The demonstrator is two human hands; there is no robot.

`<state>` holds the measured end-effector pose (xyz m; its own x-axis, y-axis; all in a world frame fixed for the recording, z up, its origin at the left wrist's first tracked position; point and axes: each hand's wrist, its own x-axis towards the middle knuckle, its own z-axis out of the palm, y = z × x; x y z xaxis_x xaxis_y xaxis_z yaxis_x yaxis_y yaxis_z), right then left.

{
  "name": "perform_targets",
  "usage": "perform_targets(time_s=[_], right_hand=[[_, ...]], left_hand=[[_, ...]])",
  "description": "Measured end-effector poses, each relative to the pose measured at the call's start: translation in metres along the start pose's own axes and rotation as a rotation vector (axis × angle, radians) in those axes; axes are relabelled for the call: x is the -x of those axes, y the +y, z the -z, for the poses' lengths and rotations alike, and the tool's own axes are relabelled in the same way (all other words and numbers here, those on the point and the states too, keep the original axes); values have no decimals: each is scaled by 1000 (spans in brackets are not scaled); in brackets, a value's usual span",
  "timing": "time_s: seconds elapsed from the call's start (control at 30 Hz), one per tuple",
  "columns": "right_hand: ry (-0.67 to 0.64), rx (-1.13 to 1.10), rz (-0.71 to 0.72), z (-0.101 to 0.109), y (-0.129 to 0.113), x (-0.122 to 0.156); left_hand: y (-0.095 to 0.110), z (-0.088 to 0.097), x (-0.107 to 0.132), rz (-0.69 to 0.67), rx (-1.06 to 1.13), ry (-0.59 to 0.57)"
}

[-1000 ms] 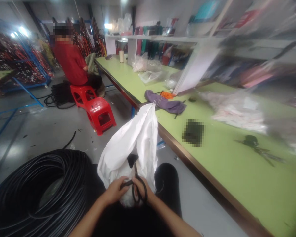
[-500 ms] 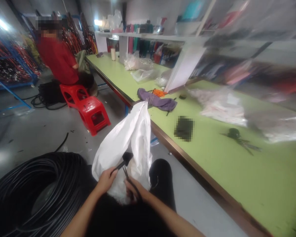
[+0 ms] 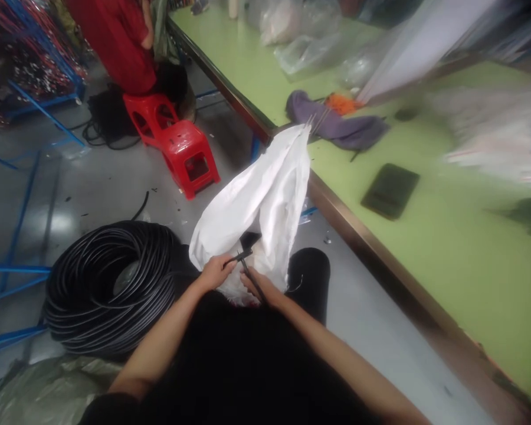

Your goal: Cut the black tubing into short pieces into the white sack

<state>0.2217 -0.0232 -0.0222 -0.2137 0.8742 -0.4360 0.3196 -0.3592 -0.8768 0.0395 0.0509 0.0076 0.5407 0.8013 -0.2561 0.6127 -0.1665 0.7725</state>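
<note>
My left hand (image 3: 214,272) is closed in a pinch on a thin black cable (image 3: 243,263) at the mouth of a white sack (image 3: 256,200). My right hand (image 3: 262,288) is closed on the same cable a little lower, just in front of the sack. The sack hangs from the edge of the green table (image 3: 429,236) and rests against my black-clad lap. The cable ends between my hands near a dark opening in the sack.
A large coil of black cable (image 3: 106,289) lies on the floor at my left. Two red stools (image 3: 177,144) stand beyond, with a person in red (image 3: 115,41) seated there. On the table lie a dark phone (image 3: 389,190), a purple cloth (image 3: 336,125) and plastic bags (image 3: 305,35).
The view has tilted downward and closer. The loop of cable held between my hands a second ago has straightened out into a short length pinched by both hands at the sack's mouth.
</note>
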Motion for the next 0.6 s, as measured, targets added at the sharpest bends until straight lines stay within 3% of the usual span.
perform_targets(time_s=[0.6], right_hand=[[18, 45, 46, -5, 7, 1]], left_hand=[[-2, -3, -6, 4, 15, -75]])
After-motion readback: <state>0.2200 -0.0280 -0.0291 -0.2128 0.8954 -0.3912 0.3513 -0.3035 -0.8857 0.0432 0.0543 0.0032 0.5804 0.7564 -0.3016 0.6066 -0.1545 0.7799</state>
